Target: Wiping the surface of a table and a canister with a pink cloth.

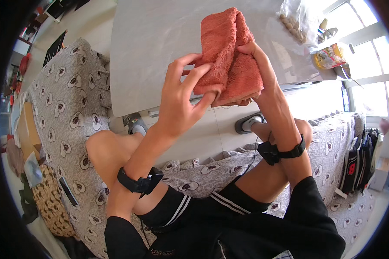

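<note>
A folded coral-red terry towel (220, 61) is held up between both hands, above the near edge of a grey table (149, 48). My left hand (184, 90) grips its left side and lower left corner, fingers spread over the front and the thumb low at the fold. My right hand (262, 68) holds the right side, its thumb on the front; the other fingers are hidden behind the cloth. The towel is in several layers, with a deep crease down its middle. A black strapped device sits on each forearm.
On the table's right side lie a clear plastic bag of round brown items (293, 26) and a yellow package (330, 56). Patterned cloth covers the seats around me. A smartphone (68, 191) rests on the left seat, beside a leopard-print cloth (52, 200).
</note>
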Available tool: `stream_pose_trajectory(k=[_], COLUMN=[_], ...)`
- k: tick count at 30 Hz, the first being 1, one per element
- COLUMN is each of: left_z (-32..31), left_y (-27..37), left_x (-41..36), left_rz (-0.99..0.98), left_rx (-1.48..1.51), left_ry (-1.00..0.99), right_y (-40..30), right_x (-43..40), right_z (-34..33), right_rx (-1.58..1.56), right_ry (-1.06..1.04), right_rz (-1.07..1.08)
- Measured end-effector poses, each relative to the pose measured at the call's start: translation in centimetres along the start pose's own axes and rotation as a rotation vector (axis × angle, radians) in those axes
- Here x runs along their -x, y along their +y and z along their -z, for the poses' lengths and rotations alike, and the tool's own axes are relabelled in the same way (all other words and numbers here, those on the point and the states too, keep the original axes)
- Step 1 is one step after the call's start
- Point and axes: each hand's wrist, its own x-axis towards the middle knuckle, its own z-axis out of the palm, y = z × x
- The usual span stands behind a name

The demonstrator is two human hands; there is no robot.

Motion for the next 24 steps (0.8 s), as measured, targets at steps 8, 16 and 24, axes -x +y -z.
stream_pose_trajectory(k=[8, 16, 24], left_z=[1.4, 0.8, 0.8], left_y=[-0.6, 0.0, 0.8], left_x=[0.1, -0.5, 0.8], left_rz=[0.063, -0.123, -0.073], left_rx=[0.093, -0.075, -0.08], left_ry=[0.063, -0.114, -0.192], right_y=[2.1, 3.4, 2.2], right_x=[-1.8, -2.2, -1.9], right_z=[-0.7, -0.8, -0.3], right_rx=[0.054, 0.008, 0.333], right_ry=[0.057, -0.09, 0.096], right_rz=[0.016, 0.107, 0.137])
